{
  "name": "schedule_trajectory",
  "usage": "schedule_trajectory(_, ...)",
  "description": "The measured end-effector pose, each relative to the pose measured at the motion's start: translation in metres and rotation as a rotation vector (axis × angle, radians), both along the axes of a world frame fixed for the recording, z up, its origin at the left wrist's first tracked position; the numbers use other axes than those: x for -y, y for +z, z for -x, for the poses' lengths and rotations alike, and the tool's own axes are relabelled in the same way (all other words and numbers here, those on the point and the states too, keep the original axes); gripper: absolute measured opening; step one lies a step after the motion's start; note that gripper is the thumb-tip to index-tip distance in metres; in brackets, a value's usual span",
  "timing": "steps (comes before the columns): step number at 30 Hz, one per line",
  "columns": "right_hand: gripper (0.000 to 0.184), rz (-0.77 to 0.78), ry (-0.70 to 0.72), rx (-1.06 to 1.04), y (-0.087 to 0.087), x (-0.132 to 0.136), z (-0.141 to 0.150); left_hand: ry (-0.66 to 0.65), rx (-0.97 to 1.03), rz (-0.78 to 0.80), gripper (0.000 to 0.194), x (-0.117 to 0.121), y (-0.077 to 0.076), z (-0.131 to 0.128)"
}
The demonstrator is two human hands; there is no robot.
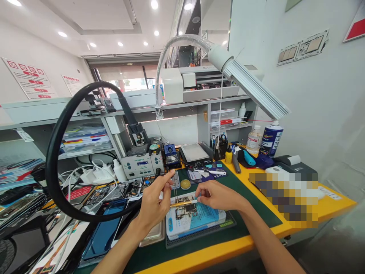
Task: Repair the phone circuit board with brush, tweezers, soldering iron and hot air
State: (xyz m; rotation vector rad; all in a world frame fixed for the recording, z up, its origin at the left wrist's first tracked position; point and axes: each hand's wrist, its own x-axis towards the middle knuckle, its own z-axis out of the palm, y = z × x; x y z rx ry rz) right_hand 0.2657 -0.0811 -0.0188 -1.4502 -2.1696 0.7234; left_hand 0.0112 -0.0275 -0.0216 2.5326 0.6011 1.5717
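Head view: green-topped workbench (242, 186) with yellow edge, grey shelf unit (201, 118) behind. Left hand (155, 198) pinches metal tweezers (175, 191) over circuit board (186, 212); board lies on blue-and-white box (211, 219). Right hand (215, 195) curled, fingertips bunched at end of yellow stick (182, 204) above board; cannot tell if gripping.

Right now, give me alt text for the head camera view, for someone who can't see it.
A person's left hand holds what look like slim tweezers over a circuit board on a white-and-blue box; the right hand curls close beside the board. A black hose loops at left, and a silver lamp hangs over the cluttered yellow workbench.
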Motion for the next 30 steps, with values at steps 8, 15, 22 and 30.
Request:
schedule_trajectory(8, 0.018, 0.001, -0.039, -0.031, 0.008, 0.002, -0.006, -0.004, 0.002, 0.009, 0.046, -0.001, -0.001, 0.000)
schedule_trajectory(15, 0.017, -0.003, -0.013, -0.009, 0.008, 0.002, 0.001, -0.015, -0.014, 0.007, 0.049, -0.001, 0.000, 0.000)
schedule_trajectory(22, 0.017, 0.032, -0.041, -0.035, 0.011, 0.003, -0.005, -0.005, -0.003, 0.001, 0.047, 0.000, 0.000, 0.000)
schedule_trajectory(30, 0.017, 0.012, -0.028, -0.014, 0.008, 0.002, -0.001, 0.006, -0.007, 0.008, 0.045, 0.001, 0.000, -0.001)
